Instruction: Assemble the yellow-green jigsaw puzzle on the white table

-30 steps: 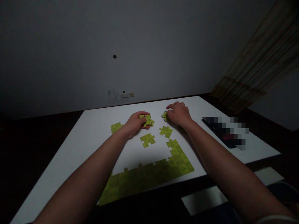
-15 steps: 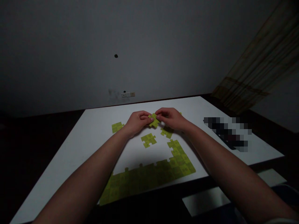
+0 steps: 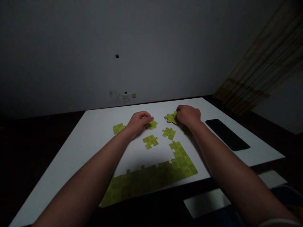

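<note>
My left hand [image 3: 140, 123] is closed at the middle of the white table, thumb and fingertips pinching the edge of a yellow-green puzzle piece [image 3: 152, 125]. To its right, my right hand [image 3: 189, 115] reaches over a small heap of puzzle pieces [image 3: 169, 118]. Its fingers are closed on a piece at the heap's right side, and the hand partly hides it. Nearer to me lie a loose puzzle piece [image 3: 169, 133] and another loose piece [image 3: 150, 142]. The joined puzzle section [image 3: 151, 179] forms an L along the front edge, partly behind my left forearm.
Left of my left hand lies one more piece [image 3: 118, 128]. A dark flat rectangular object [image 3: 226, 134] rests on the right of the table [image 3: 99, 116]. Behind stands a grey wall with sockets [image 3: 129, 96], and a curtain [image 3: 246, 85] hangs at the right.
My right hand has let go of the piece both hands held and moved right to the heap. The left hand keeps that piece, now slightly lower.
</note>
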A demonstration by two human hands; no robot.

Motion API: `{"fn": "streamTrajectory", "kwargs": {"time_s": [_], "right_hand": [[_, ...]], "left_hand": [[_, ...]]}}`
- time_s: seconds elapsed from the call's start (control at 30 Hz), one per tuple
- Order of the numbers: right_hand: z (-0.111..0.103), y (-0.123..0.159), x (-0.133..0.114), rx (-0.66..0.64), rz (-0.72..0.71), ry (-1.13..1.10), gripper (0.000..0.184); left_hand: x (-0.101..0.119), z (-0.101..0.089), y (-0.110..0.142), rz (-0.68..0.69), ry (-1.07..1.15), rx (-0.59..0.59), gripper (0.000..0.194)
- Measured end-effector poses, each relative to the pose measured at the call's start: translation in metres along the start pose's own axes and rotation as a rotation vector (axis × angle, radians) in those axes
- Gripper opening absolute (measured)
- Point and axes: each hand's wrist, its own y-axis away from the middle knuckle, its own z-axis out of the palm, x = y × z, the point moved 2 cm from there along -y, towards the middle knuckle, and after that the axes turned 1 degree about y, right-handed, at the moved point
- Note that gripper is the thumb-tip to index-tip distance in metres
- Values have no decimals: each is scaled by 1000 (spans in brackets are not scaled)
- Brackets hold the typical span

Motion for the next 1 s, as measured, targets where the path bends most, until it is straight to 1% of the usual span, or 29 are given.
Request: {"fn": "streamTrajectory", "kwargs": {"time_s": [0.03, 0.1, 0.2, 0.27, 0.37, 0.43, 0.57, 0.7, 0.87, 1.0], "right_hand": [[1, -1, 2, -4, 0, 21, 21], [1, -2, 3, 30, -23, 19, 21], [-1, -2, 0, 73, -102, -38, 27], [-1, 0, -6, 39, -217, -117, 30], [0, 6, -18, -63, -427, -235, 29], [1, 11, -24, -113, -503, -286, 27], [3, 17, -32, -166, -538, -377, 26], [4, 17, -33, -185, -553, -403, 26], [4, 16, -31, -200, -533, -402, 25], [5, 17, -32, -192, -556, -395, 25]], "left_hand": [[0, 0, 0, 4, -3, 3, 28], [0, 0, 0, 13, -18, 2, 24], [0, 0, 1, 17, -37, -30, 18], [0, 1, 1, 23, -33, -48, 16], [-1, 0, 0, 52, -44, -36, 12], [-3, -1, -1, 69, -68, -14, 11], [-7, -2, -3, 92, -143, -6, 6], [-12, 0, -2, 124, -263, -47, 3], [-15, 2, 4, 158, -451, -139, 12], [-13, 3, 8, 207, -485, -175, 17]]}}
